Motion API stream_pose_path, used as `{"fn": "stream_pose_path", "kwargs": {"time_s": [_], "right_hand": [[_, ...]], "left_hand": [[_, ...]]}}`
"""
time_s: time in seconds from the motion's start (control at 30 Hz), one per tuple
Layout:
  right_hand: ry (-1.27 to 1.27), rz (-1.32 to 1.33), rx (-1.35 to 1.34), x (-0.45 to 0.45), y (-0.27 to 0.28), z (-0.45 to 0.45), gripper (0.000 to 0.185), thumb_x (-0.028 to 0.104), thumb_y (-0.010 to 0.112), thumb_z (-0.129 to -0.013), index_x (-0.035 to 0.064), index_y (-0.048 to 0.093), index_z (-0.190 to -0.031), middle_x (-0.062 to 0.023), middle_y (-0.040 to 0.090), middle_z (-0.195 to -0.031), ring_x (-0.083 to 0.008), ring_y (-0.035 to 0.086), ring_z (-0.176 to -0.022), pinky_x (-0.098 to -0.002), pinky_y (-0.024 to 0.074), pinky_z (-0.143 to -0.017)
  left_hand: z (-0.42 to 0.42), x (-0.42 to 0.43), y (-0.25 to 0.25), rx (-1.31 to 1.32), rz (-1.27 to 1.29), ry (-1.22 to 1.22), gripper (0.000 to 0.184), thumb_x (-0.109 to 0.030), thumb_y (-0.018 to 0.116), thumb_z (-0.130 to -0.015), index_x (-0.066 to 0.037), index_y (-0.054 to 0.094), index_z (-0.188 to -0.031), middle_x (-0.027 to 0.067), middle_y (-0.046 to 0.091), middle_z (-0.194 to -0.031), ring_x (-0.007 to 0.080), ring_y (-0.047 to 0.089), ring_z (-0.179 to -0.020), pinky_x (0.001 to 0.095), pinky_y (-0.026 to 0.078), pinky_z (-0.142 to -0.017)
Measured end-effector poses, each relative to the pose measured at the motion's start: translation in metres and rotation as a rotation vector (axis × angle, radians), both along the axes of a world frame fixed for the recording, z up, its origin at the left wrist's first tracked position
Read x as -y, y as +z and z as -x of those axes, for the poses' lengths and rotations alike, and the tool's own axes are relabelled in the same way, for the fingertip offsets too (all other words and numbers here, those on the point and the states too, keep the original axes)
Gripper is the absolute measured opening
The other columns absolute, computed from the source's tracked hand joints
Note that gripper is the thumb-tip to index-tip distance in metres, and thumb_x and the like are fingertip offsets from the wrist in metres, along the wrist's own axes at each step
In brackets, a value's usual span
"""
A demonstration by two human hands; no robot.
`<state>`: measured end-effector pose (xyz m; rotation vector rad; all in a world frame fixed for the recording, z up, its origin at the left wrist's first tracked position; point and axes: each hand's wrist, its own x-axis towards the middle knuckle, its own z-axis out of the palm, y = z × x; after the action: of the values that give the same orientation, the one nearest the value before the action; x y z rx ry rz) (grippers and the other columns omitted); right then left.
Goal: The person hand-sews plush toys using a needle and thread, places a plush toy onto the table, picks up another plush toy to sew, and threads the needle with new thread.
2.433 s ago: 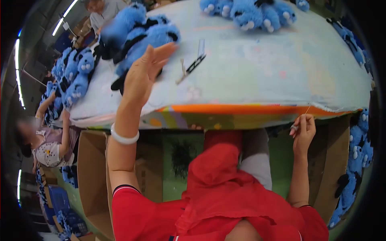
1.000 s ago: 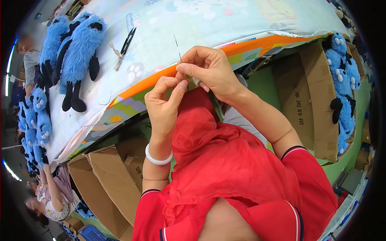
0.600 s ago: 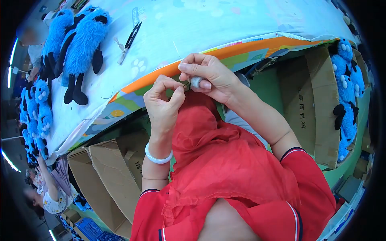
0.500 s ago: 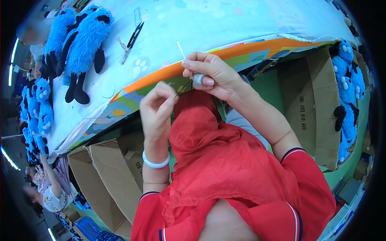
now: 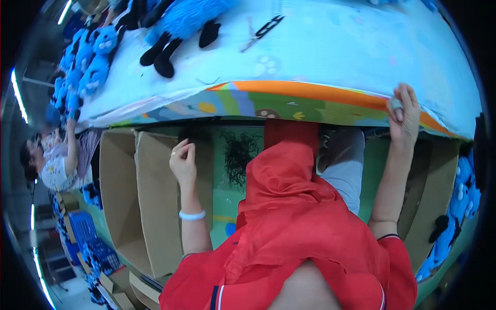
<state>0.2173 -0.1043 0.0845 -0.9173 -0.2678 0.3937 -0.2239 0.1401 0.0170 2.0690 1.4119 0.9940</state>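
Note:
My left hand (image 5: 183, 161), with a ring and a pale bracelet (image 5: 191, 215) on the wrist, is raised over the flap of an open cardboard box, its thumb and fingers pinched together. Whatever lies in that pinch is too small to see. Out to the right, my right hand (image 5: 404, 114) is held up by the table edge, with a grey wrap (image 5: 396, 104) around one digit. Its fingers are closed, and I cannot make out what they hold. A blue plush toy (image 5: 188, 18) with black limbs lies on the table, with black thread snips (image 5: 266, 28) to its right.
The table (image 5: 330, 57) has a white cover and an orange-edged printed front. Cardboard boxes (image 5: 157, 191) stand on both sides of my lap. Dark thread scraps (image 5: 238, 157) litter the green floor. More blue plush toys (image 5: 95, 59) are at left, near a seated person (image 5: 64, 155).
My hands were close together at the table edge and are now far apart, left hand lower, right hand out to the right. The white stick at my right fingers no longer shows. The view has shifted.

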Motion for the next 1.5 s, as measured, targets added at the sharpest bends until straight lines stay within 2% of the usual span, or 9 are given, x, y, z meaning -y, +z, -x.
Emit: {"fn": "stream_pose_path", "kwargs": {"time_s": [0.3,0.4,0.63,0.77,0.93,1.13,1.2,1.37,1.5], "right_hand": [[0.003,0.028,-0.045,0.022,-0.021,0.005,0.01,0.008,0.059,-0.091,0.0013,0.059,-0.098,-0.0084,0.065,-0.081,-0.0012,0.027,-0.036,-0.0143,0.0221,-0.033],[-0.014,0.039,-0.07,0.025,-0.024,0.009,0.01,0.008,0.058,-0.092,0.001,0.058,-0.098,-0.0081,0.065,-0.081,-0.0012,0.026,-0.036,-0.0143,0.0214,-0.033],[0.136,0.031,0.05,0.018,-0.021,0.022,0.005,0.008,0.054,-0.094,0.0036,0.056,-0.095,-0.0065,0.061,-0.082,-0.0022,0.036,-0.047,-0.0144,0.0299,-0.044],[0.227,0.123,0.219,-0.015,-0.004,0.059,0.002,0.006,0.051,-0.093,0.0058,0.053,-0.093,-0.0057,0.057,-0.084,-0.0058,0.044,-0.062,-0.0175,0.0353,-0.058],[1.073,-0.123,0.63,-0.081,0.021,0.137,0.009,-0.002,0.053,-0.082,0.0037,0.055,-0.075,-0.0109,0.064,-0.096,-0.016,0.055,-0.075,-0.0255,0.044,-0.068],[1.491,-0.121,0.853,-0.1,0.022,0.165,0.007,0.003,0.053,-0.086,0.0024,0.055,-0.08,-0.0071,0.062,-0.09,-0.0165,0.05,-0.071,-0.0288,0.0418,-0.066],[1.575,-0.097,0.936,-0.099,0.021,0.153,0.007,0.005,0.054,-0.087,0.0025,0.054,-0.08,-0.006,0.06,-0.086,-0.016,0.048,-0.069,-0.0279,0.0406,-0.065],[1.079,0.076,0.519,-0.073,0.027,0.079,0.013,0.005,0.056,-0.085,0.0044,0.052,-0.073,-0.0019,0.05,-0.071,-0.0103,0.043,-0.064,-0.0205,0.0366,-0.059],[0.802,0.179,0.489,-0.053,0.042,0.037,0.014,0.004,0.051,-0.084,0.0058,0.051,-0.07,-0.0032,0.048,-0.067,-0.0103,0.04,-0.059,-0.0213,0.0328,-0.056]], "left_hand": [[-0.092,-0.041,0.004,1.114,0.455,0.077,0.019,-0.014,0.062,-0.089,0.001,0.063,-0.102,0.0078,0.063,-0.095,0.0088,0.053,-0.076,0.0194,0.041,-0.064],[-0.092,-0.045,-0.002,1.2,0.542,0.012,0.019,-0.014,0.06,-0.091,0.001,0.062,-0.101,0.0066,0.063,-0.092,0.0081,0.052,-0.075,0.0188,0.04,-0.063],[-0.066,0.005,0.007,1.126,0.437,0.058,0.019,-0.013,0.053,-0.094,0.003,0.063,-0.096,0.0026,0.059,-0.077,0.0069,0.048,-0.064,0.018,0.037,-0.058],[-0.052,0.071,0.041,0.505,0.349,-0.017,0.022,-0.007,0.045,-0.093,0.003,0.065,-0.092,-0.0006,0.048,-0.054,0.0058,0.036,-0.049,0.0188,0.031,-0.05],[-0.057,0.128,0.078,0.113,0.31,-0.7,0.012,0.001,0.057,-0.08,0.0,0.069,-0.085,0.0036,0.058,-0.06,0.0125,0.044,-0.047,0.0241,0.037,-0.048],[-0.044,0.131,0.112,0.044,0.358,-0.862,0.011,-0.002,0.061,-0.082,0.002,0.068,-0.088,0.0078,0.068,-0.072,0.0167,0.054,-0.05,0.0257,0.043,-0.05],[-0.031,0.129,0.11,0.217,0.482,-0.706,0.014,0.001,0.055,-0.083,-0.001,0.069,-0.084,0.0005,0.051,-0.051,0.0096,0.038,-0.041,0.022,0.03,-0.043],[0.013,0.088,0.059,0.301,0.767,-0.194,0.018,-0.005,0.053,-0.087,-0.001,0.068,-0.081,-0.0022,0.046,-0.051,0.0052,0.038,-0.047,0.0205,0.028,-0.044],[0.038,0.056,-0.008,-0.227,0.761,-0.127,0.019,-0.012,0.056,-0.087,0.001,0.067,-0.08,0.0017,0.051,-0.053,0.0104,0.042,-0.046,0.023,0.035,-0.048]]}}
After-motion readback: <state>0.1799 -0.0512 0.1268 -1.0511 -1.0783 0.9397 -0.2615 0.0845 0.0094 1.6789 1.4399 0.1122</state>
